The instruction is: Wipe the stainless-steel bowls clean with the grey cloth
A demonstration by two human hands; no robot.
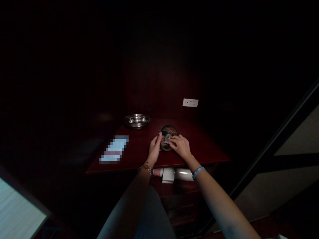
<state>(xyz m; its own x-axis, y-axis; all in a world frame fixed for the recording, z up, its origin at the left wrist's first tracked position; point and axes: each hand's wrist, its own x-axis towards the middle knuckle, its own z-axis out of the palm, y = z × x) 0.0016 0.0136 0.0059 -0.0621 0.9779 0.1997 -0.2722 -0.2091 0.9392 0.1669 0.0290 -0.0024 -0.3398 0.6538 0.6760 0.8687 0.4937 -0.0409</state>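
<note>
A round, shiny dish (171,129), dark with reflections, is tilted up above the dark red table. My left hand (155,148) grips its left edge, thumb along the rim and fingers mostly hidden behind. Against the dish's inner face my right hand (181,146) pinches a small crumpled greyish-white piece (167,138), which looks like tissue or cloth. The exact material cannot be told in this dim light. A bracelet is on my left wrist and a blue band on my right.
Shiny metal bowls (137,121), apparently stacked, stand at the table's back left. A blurred-out pale rectangle (114,149) lies on the table (139,156) at left. Below the tabletop, a shelf holds a clear-wrapped roll or stack (183,174) and a white box (168,175). A socket (190,102) is on the back wall.
</note>
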